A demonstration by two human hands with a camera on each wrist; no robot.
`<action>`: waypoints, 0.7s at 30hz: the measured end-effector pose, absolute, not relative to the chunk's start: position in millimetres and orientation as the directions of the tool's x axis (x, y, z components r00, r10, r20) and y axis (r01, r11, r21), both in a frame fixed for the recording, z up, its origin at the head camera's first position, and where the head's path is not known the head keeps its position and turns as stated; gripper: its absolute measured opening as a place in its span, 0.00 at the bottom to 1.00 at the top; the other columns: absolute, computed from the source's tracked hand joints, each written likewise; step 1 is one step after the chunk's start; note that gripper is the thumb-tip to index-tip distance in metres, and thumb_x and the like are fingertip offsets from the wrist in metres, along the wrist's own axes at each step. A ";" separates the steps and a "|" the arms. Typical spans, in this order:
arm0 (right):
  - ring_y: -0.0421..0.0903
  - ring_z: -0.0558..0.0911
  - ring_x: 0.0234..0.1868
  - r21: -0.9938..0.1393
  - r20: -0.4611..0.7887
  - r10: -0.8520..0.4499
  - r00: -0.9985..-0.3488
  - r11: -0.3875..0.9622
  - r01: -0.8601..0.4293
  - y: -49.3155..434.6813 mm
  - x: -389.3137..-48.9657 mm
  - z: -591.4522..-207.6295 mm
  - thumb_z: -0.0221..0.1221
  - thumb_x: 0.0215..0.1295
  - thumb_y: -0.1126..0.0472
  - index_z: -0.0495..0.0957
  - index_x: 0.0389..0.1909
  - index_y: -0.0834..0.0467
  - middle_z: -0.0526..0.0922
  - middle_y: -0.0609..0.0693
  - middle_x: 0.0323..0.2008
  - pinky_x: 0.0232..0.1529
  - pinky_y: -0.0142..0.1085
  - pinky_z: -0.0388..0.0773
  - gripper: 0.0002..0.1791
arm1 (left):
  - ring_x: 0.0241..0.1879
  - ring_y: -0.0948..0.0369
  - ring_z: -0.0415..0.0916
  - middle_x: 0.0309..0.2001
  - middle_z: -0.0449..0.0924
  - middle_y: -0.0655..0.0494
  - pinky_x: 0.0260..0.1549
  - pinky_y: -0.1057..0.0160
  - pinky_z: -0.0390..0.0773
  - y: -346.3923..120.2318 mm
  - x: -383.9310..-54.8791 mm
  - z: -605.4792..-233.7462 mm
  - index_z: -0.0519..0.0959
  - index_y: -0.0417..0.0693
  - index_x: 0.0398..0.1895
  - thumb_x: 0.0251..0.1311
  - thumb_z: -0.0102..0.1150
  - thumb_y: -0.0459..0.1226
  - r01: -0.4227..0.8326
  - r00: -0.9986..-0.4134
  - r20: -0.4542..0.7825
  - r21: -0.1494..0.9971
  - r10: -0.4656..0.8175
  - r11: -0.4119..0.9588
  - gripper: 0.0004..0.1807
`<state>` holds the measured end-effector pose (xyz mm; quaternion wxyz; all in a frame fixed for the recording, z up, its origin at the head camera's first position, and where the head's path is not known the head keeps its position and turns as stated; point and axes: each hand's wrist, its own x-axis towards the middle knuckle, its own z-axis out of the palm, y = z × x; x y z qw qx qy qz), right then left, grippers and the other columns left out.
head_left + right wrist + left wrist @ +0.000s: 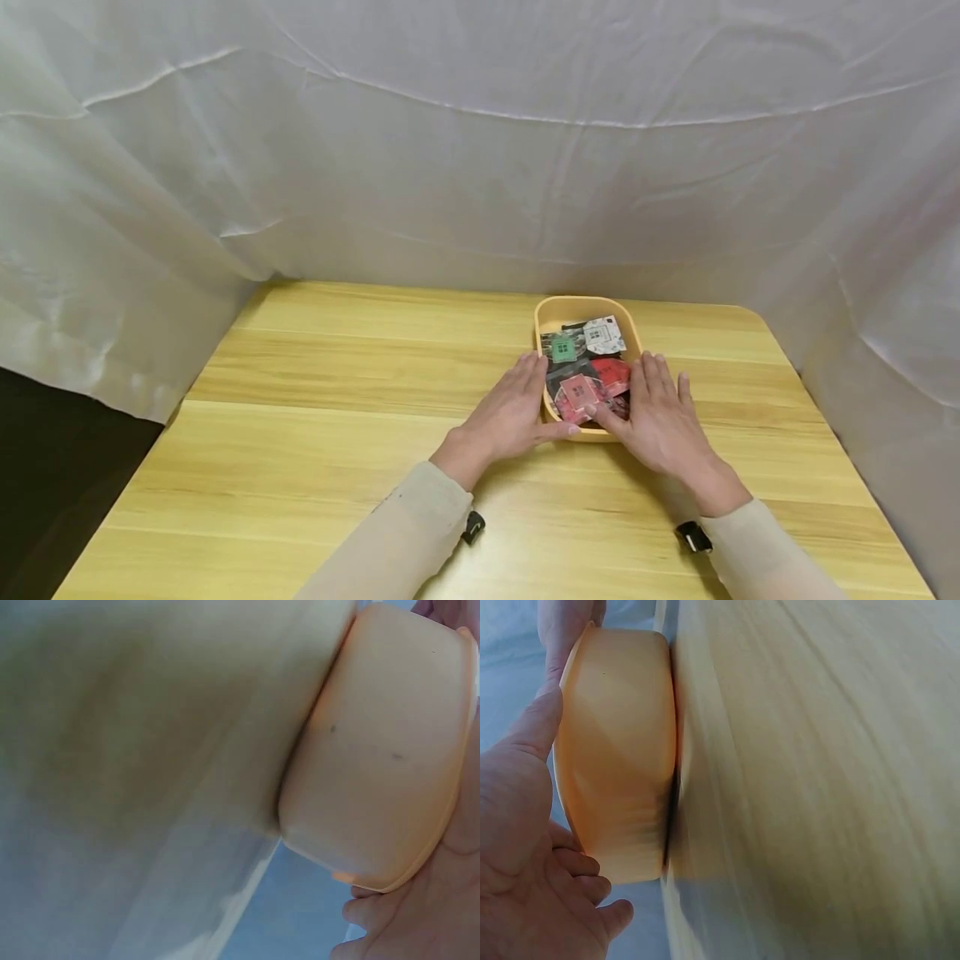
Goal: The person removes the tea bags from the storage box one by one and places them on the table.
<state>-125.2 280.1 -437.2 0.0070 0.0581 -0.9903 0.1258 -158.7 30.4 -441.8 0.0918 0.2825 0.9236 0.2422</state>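
Observation:
An orange-yellow plastic bin (600, 436) with rounded corners sits upright on the table. Flat packets lie in it: one with a green label (563, 348), a whitish one (604, 335), a red one (612, 373) and one with a pink label (579, 392). Along the bin's left side, my left hand (504, 414) rests with straight fingers, its thumb at the near rim. My right hand (663, 421) lies against the right side, fingers extended, thumb over the near right corner. Both wrist views show the bin's outer wall (619, 735), its base against the table.
The wood-grain table (337, 467) stretches left and in front of the bin. A pale cloth curtain (465, 183) hangs behind and on both sides, close to the bin's far end. A dark area (60, 475) lies beyond the table's left edge.

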 end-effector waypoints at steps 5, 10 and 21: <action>0.75 0.44 0.82 -0.206 0.024 -0.124 -0.992 0.970 -0.126 279.7 -123.4 -434.1 0.45 0.73 0.23 0.46 0.80 0.76 0.43 0.76 0.81 0.77 0.74 0.38 0.62 | 0.86 0.48 0.37 0.86 0.38 0.40 0.83 0.53 0.45 29.6 -156.9 -440.3 0.40 0.41 0.86 0.65 0.54 0.72 0.480 -0.823 -0.034 0.492 0.567 0.726 0.64; 0.76 0.46 0.82 -0.207 0.028 -0.130 -0.991 0.969 -0.132 277.3 -121.1 -434.5 0.46 0.74 0.24 0.47 0.80 0.77 0.44 0.77 0.81 0.78 0.73 0.41 0.62 | 0.86 0.48 0.36 0.86 0.37 0.41 0.83 0.52 0.45 24.8 -157.4 -434.6 0.41 0.41 0.86 0.65 0.54 0.72 0.487 -0.813 -0.051 0.484 0.579 0.727 0.63; 0.74 0.44 0.82 -0.225 -0.010 -0.167 -0.986 0.961 -0.160 275.2 -124.3 -434.3 0.50 0.72 0.25 0.46 0.80 0.77 0.42 0.76 0.82 0.79 0.71 0.44 0.63 | 0.84 0.46 0.46 0.84 0.52 0.44 0.83 0.55 0.45 31.3 -189.6 -396.2 0.55 0.39 0.84 0.74 0.57 0.57 0.646 -0.735 0.009 0.315 0.678 0.696 0.46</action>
